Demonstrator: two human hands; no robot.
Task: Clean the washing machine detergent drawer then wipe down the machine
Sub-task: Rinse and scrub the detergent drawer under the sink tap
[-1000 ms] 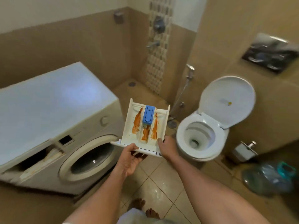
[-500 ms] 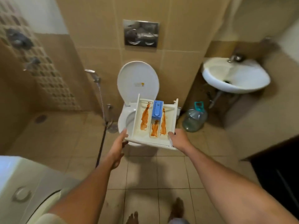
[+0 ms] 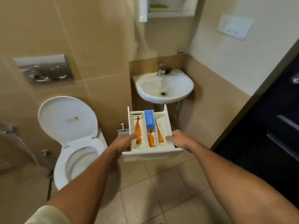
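I hold the white detergent drawer (image 3: 165, 126) out in front of me, level, in both hands. It has three compartments streaked with orange residue and a blue insert (image 3: 149, 118) in the middle one. My left hand (image 3: 124, 141) grips its left side near the front panel. My right hand (image 3: 178, 139) grips its right side. The drawer hangs just in front of and below a white wall sink (image 3: 165, 86) with a chrome tap (image 3: 160, 69). The washing machine is out of view.
A toilet (image 3: 76, 143) with its lid up stands to the left, a flush plate (image 3: 43, 67) on the wall above it. A spray hose hangs at the far left. A dark door (image 3: 267, 135) is on the right. A wall cabinet (image 3: 168, 7) sits above the sink. Tiled floor lies below.
My view has swung right from the washing machine past the toilet to the sink. The drawer, held in both hands, has travelled with me and now faces the sink.
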